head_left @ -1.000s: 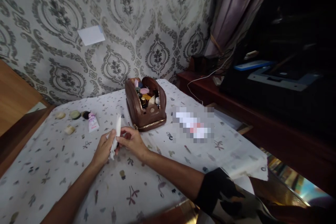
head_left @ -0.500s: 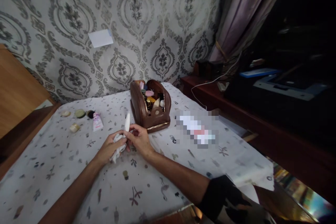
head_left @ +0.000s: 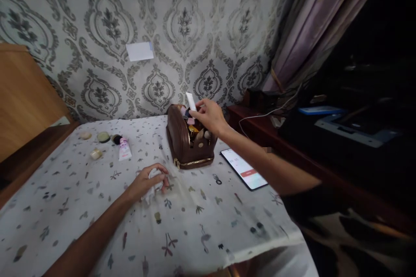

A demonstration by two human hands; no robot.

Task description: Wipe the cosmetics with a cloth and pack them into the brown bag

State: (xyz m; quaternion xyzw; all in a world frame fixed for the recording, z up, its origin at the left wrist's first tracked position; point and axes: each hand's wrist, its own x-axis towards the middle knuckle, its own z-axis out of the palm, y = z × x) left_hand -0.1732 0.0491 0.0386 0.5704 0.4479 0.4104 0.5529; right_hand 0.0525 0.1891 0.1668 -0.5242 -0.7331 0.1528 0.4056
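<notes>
My right hand (head_left: 210, 117) pinches a small white tube (head_left: 190, 102) above the open brown bag (head_left: 191, 156). The tube stands nearly upright, its lower end between my thumb and fingers. Various cosmetics show inside the bag, partly covered by my hand. Closed around a crumpled white cloth (head_left: 152, 188), my left hand (head_left: 151, 179) rests on the patterned tablecloth (head_left: 130, 225) in front of the bag and to its left.
On the left of the table lie a pink-and-white tube (head_left: 125, 150), a green-lidded jar (head_left: 103, 137) and several small containers. A phone (head_left: 245, 171) lies right of the bag, beneath my right forearm. A dark red shelf (head_left: 256, 123) holds a cable.
My right hand has moved away from my left, up and to the right over the bag, carrying the white tube. My left hand keeps the cloth. The view has shifted slightly.
</notes>
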